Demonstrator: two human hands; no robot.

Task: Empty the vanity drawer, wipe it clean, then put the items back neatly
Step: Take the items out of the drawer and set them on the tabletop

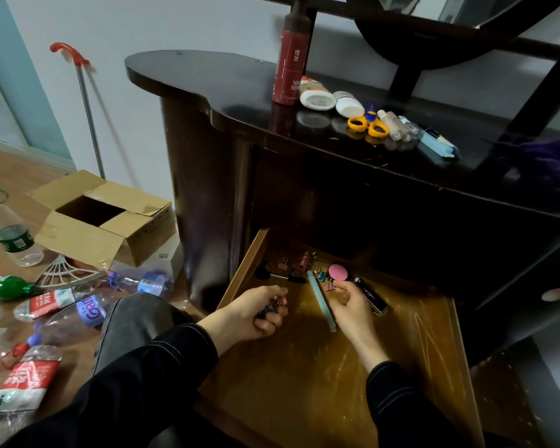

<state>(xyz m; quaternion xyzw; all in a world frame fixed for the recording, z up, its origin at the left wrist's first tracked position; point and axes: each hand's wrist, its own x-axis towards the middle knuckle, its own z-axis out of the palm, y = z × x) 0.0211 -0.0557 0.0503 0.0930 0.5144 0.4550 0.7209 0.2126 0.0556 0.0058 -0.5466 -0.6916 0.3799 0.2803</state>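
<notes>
Drawer (304, 383) pulled open, scratched wood floor, clips (302, 260) clustered at back

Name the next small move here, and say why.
Probably pinch the pink clip beside the right hand and lift it out. The left hand grips dark clips, yet a blue stick, a pink disc and a black tube lie in the drawer, so it cannot be wiped yet.

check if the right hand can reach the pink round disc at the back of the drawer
Probably yes. The right hand is inside the open drawer, just in front of the pink disc, with nothing covering it.
</notes>
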